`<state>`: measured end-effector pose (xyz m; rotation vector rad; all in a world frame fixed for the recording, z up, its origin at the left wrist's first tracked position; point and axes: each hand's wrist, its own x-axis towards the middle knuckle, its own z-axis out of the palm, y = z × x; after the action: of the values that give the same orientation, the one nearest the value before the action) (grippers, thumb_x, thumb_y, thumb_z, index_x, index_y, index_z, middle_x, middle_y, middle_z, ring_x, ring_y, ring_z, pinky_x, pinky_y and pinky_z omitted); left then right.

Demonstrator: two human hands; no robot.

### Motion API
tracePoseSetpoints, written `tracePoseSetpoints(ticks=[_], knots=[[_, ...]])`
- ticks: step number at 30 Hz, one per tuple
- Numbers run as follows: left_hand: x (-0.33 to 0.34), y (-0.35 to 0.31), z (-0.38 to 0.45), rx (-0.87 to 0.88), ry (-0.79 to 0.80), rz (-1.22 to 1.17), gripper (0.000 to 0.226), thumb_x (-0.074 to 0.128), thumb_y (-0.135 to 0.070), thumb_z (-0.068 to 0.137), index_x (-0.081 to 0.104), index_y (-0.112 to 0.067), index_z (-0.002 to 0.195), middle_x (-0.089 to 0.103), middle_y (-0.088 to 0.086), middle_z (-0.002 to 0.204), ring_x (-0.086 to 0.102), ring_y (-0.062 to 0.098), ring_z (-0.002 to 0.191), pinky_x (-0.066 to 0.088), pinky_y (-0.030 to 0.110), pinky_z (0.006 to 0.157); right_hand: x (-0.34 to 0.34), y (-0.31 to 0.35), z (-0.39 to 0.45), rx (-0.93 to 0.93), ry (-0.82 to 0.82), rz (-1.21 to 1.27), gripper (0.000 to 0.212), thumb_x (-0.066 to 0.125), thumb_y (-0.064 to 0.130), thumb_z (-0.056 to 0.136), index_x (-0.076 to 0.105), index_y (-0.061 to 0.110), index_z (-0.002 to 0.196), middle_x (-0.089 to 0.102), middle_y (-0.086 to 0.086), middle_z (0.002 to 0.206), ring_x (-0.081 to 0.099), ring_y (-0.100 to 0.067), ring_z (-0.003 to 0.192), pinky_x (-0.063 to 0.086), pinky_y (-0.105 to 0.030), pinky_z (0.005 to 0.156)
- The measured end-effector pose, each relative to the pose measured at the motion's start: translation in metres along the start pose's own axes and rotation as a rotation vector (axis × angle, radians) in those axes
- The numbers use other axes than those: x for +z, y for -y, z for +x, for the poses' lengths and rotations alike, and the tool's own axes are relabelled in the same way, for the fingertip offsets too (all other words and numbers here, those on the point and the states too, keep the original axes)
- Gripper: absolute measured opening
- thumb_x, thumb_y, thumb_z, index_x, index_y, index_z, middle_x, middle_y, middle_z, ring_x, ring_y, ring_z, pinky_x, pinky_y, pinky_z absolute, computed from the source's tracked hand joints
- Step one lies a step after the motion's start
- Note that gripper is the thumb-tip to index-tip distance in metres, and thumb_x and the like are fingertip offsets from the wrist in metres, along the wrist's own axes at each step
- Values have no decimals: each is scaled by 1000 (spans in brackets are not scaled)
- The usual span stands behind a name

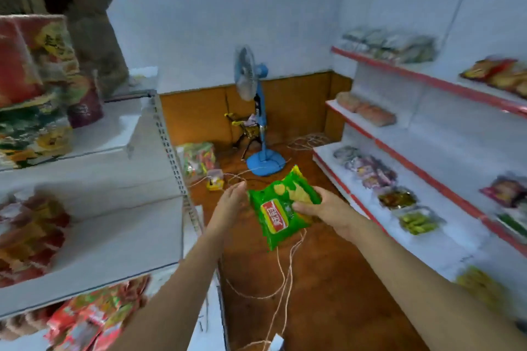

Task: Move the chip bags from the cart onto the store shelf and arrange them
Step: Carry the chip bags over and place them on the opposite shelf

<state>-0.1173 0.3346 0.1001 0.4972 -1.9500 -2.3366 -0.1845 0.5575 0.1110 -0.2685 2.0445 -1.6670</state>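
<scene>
A green chip bag [281, 208] with a red and yellow label hangs in the air over the floor, in the middle of the head view. My right hand [325, 209] grips its right side, thumb on the front. My left hand [232, 204] is at the bag's left edge with fingers spread and straight, touching or nearly touching it. The white store shelf [119, 225] on my left holds red and orange snack bags [28, 234] on its middle level. No cart is in view.
A second shelf unit [427, 168] with red edges and assorted snack packs runs along the right. A blue standing fan [258, 111] is at the far wall. Cords [285, 273] trail across the brown floor. Boxes [34, 65] sit atop the left shelf.
</scene>
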Motion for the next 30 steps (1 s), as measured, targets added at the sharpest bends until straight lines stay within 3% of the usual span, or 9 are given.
tracePoseSetpoints(ticks=[2, 6, 9, 11, 13, 17, 21, 25, 30], knots=[[64, 16, 17, -76, 80, -118, 49, 57, -54, 89, 55, -18, 122, 66, 7, 118, 66, 21, 102, 55, 34, 75, -59, -13, -10, -3, -169, 131, 83, 90, 45, 54, 56, 20, 127, 69, -1, 118, 68, -18, 104, 54, -39, 93], [200, 49, 45, -165, 311, -119, 81, 51, -71, 81, 37, -24, 145, 50, 5, 144, 47, 26, 132, 36, 43, 106, -176, -44, -10, -24, -449, 377, 72, 88, 39, 63, 57, 22, 125, 70, -4, 117, 68, -23, 104, 53, -44, 94], [303, 63, 70, -186, 465, -143, 68, 45, -71, 83, 55, -30, 136, 58, -3, 137, 51, 17, 128, 35, 39, 106, -249, -61, -7, -35, -626, 482, 68, 89, 38, 62, 58, 20, 121, 71, -3, 110, 70, -22, 97, 57, -40, 87], [366, 69, 87, -219, 454, -209, 68, 60, -66, 81, 52, -28, 137, 61, 0, 135, 58, 18, 123, 46, 35, 96, -291, -73, -5, -52, -702, 545, 59, 85, 32, 68, 60, 17, 118, 72, -7, 111, 71, -23, 97, 57, -40, 87], [423, 74, 103, -239, 441, -235, 59, 74, -47, 81, 53, -26, 132, 63, 5, 132, 62, 24, 121, 53, 35, 88, -326, -84, -3, -52, -754, 602, 51, 83, 25, 72, 62, 15, 118, 73, -8, 110, 70, -26, 98, 56, -41, 89], [511, 86, 137, -244, 409, -239, 33, 69, -20, 89, 61, -20, 121, 74, 4, 111, 68, 24, 108, 51, 42, 97, -385, -106, 6, -12, -833, 654, 47, 83, 24, 73, 64, 14, 115, 73, -7, 106, 70, -26, 97, 55, -44, 91], [567, 102, 184, -307, 411, -282, 39, 68, -14, 89, 59, -8, 127, 74, 11, 110, 71, 27, 101, 57, 38, 83, -436, -129, 27, 62, -864, 650, 60, 85, 32, 69, 61, 17, 122, 72, -5, 111, 70, -24, 99, 55, -42, 92], [609, 122, 257, -370, 451, -206, 49, 72, -15, 86, 55, -5, 131, 71, 17, 117, 69, 34, 106, 55, 49, 94, -486, -146, 58, 174, -881, 613, 61, 77, 36, 78, 48, 16, 128, 60, -1, 120, 57, -18, 107, 45, -33, 95], [666, 142, 366, -296, 613, 33, 47, 76, -20, 77, 62, -11, 121, 73, 14, 110, 70, 34, 103, 54, 53, 95, -581, -160, 120, 308, -1027, 232, 110, 71, 71, 61, 24, 26, 150, 29, -3, 156, 38, -25, 138, 38, -42, 110]])
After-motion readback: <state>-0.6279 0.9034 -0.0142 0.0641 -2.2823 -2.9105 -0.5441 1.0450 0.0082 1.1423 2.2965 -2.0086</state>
